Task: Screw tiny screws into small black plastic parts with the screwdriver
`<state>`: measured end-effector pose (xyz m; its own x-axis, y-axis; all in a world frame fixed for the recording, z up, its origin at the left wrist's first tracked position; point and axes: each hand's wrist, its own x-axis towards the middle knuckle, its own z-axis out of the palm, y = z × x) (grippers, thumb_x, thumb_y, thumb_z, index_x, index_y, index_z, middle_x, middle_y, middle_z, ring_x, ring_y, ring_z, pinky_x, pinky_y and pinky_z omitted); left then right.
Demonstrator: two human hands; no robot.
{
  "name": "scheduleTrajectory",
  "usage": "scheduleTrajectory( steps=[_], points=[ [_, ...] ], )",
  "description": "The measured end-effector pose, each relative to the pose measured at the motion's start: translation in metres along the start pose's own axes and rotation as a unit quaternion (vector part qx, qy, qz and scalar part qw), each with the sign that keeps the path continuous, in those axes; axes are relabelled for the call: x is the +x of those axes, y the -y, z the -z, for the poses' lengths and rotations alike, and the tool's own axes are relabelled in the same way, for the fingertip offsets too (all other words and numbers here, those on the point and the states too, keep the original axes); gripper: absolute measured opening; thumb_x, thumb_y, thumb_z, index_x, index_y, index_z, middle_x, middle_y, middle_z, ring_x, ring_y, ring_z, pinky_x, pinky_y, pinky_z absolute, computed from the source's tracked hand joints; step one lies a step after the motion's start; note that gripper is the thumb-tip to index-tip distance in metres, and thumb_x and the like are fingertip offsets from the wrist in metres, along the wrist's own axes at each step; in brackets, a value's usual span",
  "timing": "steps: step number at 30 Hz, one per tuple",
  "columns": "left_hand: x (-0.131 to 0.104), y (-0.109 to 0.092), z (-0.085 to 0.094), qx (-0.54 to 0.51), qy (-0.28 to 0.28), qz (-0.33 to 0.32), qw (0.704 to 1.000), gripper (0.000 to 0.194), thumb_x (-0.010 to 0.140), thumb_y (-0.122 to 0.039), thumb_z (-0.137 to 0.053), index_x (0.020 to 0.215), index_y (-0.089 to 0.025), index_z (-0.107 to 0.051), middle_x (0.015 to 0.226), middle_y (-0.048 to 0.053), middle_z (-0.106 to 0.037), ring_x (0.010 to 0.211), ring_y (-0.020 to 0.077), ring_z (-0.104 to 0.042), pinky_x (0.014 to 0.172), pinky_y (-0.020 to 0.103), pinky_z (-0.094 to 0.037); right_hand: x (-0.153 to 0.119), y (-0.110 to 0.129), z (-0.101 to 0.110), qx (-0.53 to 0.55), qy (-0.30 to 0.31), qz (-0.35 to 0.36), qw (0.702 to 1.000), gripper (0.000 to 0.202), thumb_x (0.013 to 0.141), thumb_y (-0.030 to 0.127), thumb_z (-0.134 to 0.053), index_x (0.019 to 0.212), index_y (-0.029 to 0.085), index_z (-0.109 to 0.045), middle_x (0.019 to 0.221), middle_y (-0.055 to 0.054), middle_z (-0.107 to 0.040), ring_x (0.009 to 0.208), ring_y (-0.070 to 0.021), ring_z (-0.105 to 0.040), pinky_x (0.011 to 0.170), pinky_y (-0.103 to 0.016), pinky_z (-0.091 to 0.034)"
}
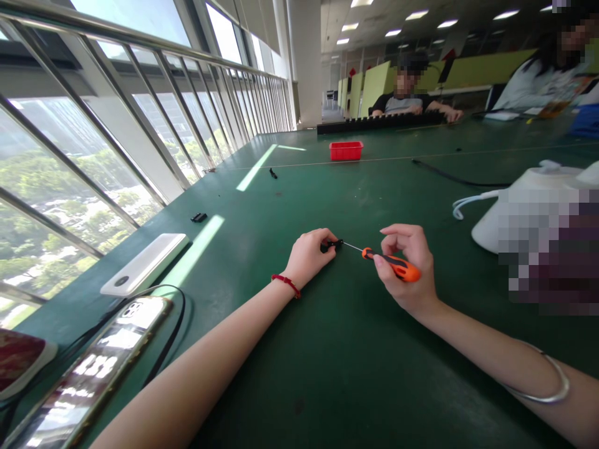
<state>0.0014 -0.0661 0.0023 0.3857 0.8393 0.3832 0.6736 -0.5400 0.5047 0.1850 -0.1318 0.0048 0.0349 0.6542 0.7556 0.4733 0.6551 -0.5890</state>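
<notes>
In the middle of the green table, my left hand is closed, pinching a small black part between thumb and fingers. Much of that part is hidden by the fingertips, so its kind does not show. To its right, my right hand holds a screwdriver by its orange and black handle, thumb underneath and fingers curled above. The screwdriver's thin metal shaft points left, and its tip meets the right end of the black part.
A red bin stands farther back. Small black pieces lie at left and beyond. A power bank, cable and phone occupy the left edge by the railing. A white object stands right. Two people sit across.
</notes>
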Motion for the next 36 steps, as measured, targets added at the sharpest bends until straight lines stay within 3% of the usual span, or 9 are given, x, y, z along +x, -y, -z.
scheduleTrajectory(
  steps=[3, 6, 12, 14, 17, 21, 27, 29, 36],
  points=[
    [0.0001, -0.0001, 0.0001, 0.001, -0.001, 0.000, 1.000, 0.014, 0.077, -0.015, -0.057, 0.086, -0.018, -0.067, 0.087, 0.002, -0.070, 0.080, 0.0168, -0.064, 0.074, 0.027, -0.052, -0.0011, 0.0022, 0.0003, -0.037, 0.020, -0.005, 0.999, 0.005, 0.079, 0.026, -0.058, 0.082, 0.024, -0.054, 0.059, 0.004, -0.056, 0.053, -0.0141, -0.051, 0.057, -0.032, -0.043],
    [0.0005, 0.0000, 0.0000, 0.003, -0.001, 0.001, 1.000, 0.014, 0.077, -0.015, -0.057, 0.087, -0.019, -0.067, 0.087, 0.002, -0.071, 0.081, 0.0168, -0.065, 0.075, 0.027, -0.052, -0.0020, 0.0031, 0.0003, -0.044, 0.029, 0.004, 0.999, 0.004, 0.080, 0.027, -0.058, 0.080, 0.024, -0.056, 0.064, 0.002, -0.061, 0.058, -0.0154, -0.055, 0.060, -0.032, -0.045],
    [0.0005, 0.0006, -0.0003, 0.007, -0.002, 0.001, 1.000, 0.014, 0.077, -0.016, -0.058, 0.087, -0.019, -0.068, 0.085, 0.002, -0.071, 0.078, 0.0167, -0.065, 0.074, 0.028, -0.052, -0.0010, -0.0003, -0.0006, -0.007, -0.021, 0.024, 0.999, 0.030, 0.074, 0.023, -0.060, 0.103, 0.024, -0.051, 0.080, 0.001, -0.054, 0.069, -0.0163, -0.056, 0.065, -0.033, -0.048],
    [0.0004, 0.0010, -0.0004, 0.006, -0.002, -0.004, 1.000, 0.015, 0.077, -0.016, -0.057, 0.087, -0.018, -0.068, 0.086, 0.002, -0.071, 0.079, 0.0167, -0.064, 0.074, 0.028, -0.052, -0.0007, -0.0002, -0.0008, -0.016, -0.011, 0.012, 1.000, 0.031, 0.074, 0.023, -0.061, 0.103, 0.024, -0.050, 0.069, 0.004, -0.050, 0.061, -0.0151, -0.052, 0.063, -0.033, -0.046],
    [0.0004, 0.0013, -0.0007, 0.005, -0.001, -0.003, 1.000, 0.015, 0.077, -0.015, -0.057, 0.087, -0.018, -0.067, 0.088, 0.002, -0.071, 0.080, 0.0171, -0.065, 0.074, 0.028, -0.052, -0.0012, 0.0019, -0.0008, -0.057, 0.006, 0.007, 0.998, 0.011, 0.078, 0.027, -0.060, 0.088, 0.024, -0.055, 0.052, 0.007, -0.048, 0.054, -0.0152, -0.049, 0.063, -0.034, -0.042],
    [0.0007, 0.0011, -0.0009, 0.007, 0.000, 0.000, 1.000, 0.015, 0.077, -0.015, -0.057, 0.087, -0.018, -0.067, 0.088, 0.002, -0.071, 0.080, 0.0170, -0.065, 0.074, 0.027, -0.052, -0.0020, 0.0038, -0.0004, -0.065, 0.008, 0.005, 0.998, 0.006, 0.081, 0.028, -0.059, 0.082, 0.025, -0.055, 0.055, 0.005, -0.056, 0.058, -0.0165, -0.053, 0.064, -0.034, -0.043],
    [0.0010, 0.0001, 0.0000, 0.008, 0.003, 0.005, 1.000, 0.014, 0.077, -0.016, -0.058, 0.087, -0.018, -0.068, 0.086, 0.002, -0.071, 0.079, 0.0168, -0.065, 0.073, 0.027, -0.051, 0.0003, 0.0019, -0.0025, 0.019, -0.028, 0.021, 0.999, 0.043, 0.072, 0.019, -0.062, 0.110, 0.025, -0.043, 0.081, 0.001, -0.052, 0.071, -0.0158, -0.056, 0.064, -0.033, -0.048],
    [0.0009, 0.0003, -0.0001, 0.006, 0.002, 0.002, 1.000, 0.014, 0.077, -0.015, -0.057, 0.087, -0.018, -0.068, 0.087, 0.002, -0.071, 0.079, 0.0168, -0.064, 0.073, 0.027, -0.051, 0.0009, 0.0027, -0.0032, 0.010, -0.017, 0.022, 1.000, 0.050, 0.071, 0.021, -0.064, 0.115, 0.024, -0.040, 0.076, 0.004, -0.047, 0.065, -0.0145, -0.052, 0.061, -0.032, -0.047],
    [0.0009, 0.0013, -0.0014, 0.000, -0.003, 0.001, 1.000, 0.015, 0.077, -0.015, -0.057, 0.087, -0.018, -0.068, 0.087, 0.002, -0.070, 0.079, 0.0165, -0.064, 0.074, 0.027, -0.051, -0.0016, 0.0066, -0.0019, -0.082, 0.014, 0.029, 0.996, 0.011, 0.079, 0.024, -0.060, 0.087, 0.024, -0.053, 0.049, 0.009, -0.048, 0.050, -0.0128, -0.048, 0.065, -0.033, -0.042]
  ],
)
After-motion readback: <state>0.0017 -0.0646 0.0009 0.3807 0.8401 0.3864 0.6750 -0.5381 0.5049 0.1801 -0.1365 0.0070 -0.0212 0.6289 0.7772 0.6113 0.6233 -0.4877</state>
